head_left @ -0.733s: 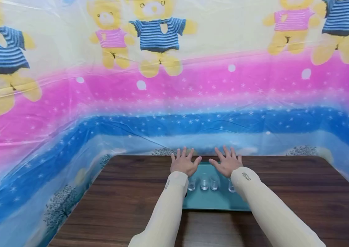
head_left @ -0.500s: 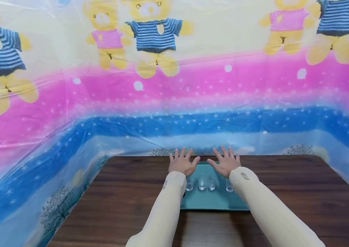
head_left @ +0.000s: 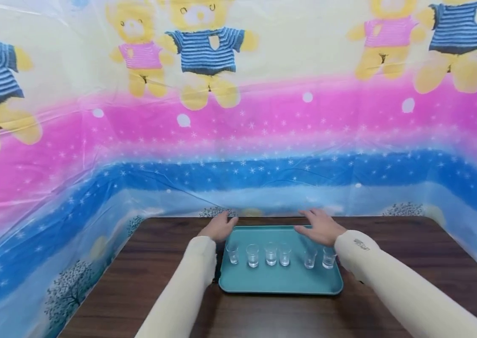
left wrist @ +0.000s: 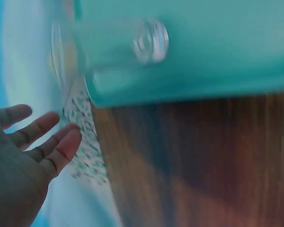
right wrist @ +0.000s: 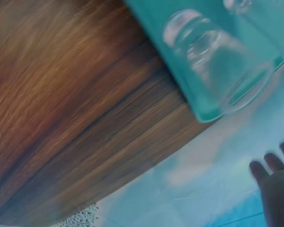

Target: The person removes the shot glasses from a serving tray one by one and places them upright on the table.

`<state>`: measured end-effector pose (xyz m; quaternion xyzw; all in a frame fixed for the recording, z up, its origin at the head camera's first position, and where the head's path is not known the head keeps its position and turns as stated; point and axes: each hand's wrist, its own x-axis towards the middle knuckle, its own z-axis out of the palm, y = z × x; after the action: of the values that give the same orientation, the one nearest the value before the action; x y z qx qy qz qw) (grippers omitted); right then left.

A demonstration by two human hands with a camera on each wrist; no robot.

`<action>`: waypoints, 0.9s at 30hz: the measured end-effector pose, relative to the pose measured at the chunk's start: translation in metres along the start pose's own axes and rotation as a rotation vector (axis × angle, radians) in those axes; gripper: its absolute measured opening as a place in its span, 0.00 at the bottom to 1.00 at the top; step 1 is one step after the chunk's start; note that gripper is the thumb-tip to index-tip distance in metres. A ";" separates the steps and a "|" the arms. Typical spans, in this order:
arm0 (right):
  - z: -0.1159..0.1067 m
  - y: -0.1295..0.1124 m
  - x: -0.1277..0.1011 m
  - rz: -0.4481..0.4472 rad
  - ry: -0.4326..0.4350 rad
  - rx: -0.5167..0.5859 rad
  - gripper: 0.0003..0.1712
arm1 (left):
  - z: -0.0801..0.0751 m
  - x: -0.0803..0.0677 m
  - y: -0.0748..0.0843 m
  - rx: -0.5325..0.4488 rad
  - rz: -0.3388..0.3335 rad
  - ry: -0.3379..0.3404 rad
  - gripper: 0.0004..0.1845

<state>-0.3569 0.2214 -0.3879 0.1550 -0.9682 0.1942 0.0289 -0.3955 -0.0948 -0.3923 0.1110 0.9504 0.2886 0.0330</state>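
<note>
Though empty, L hand & R hand loose-fingered, apart, nr far tray corners.

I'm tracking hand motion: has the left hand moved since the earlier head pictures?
Yes, leftward. In the head view, the left hand covered the back left corner of the tray; now most of it shows left of that corner.

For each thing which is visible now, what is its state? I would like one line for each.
Left hand: fingers loosely extended, holding nothing
Right hand: fingers extended, holding nothing
Green tray: lying flat
Six glasses: upright; contents unclear
Patterned cloth: hanging, creased
</note>
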 end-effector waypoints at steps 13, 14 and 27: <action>-0.014 0.042 -0.048 -0.115 -0.112 0.099 0.23 | 0.014 -0.027 -0.066 -0.333 0.094 -0.185 0.19; -0.013 0.044 -0.051 -0.124 -0.115 0.104 0.21 | 0.015 -0.029 -0.068 -0.342 0.100 -0.191 0.20; -0.011 0.048 -0.064 -0.202 -0.060 0.094 0.14 | 0.017 -0.035 -0.072 -0.401 0.132 -0.196 0.19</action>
<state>-0.3108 0.2859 -0.4025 0.2589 -0.9378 0.2309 0.0120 -0.3733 -0.1517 -0.4466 0.1915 0.8571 0.4608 0.1276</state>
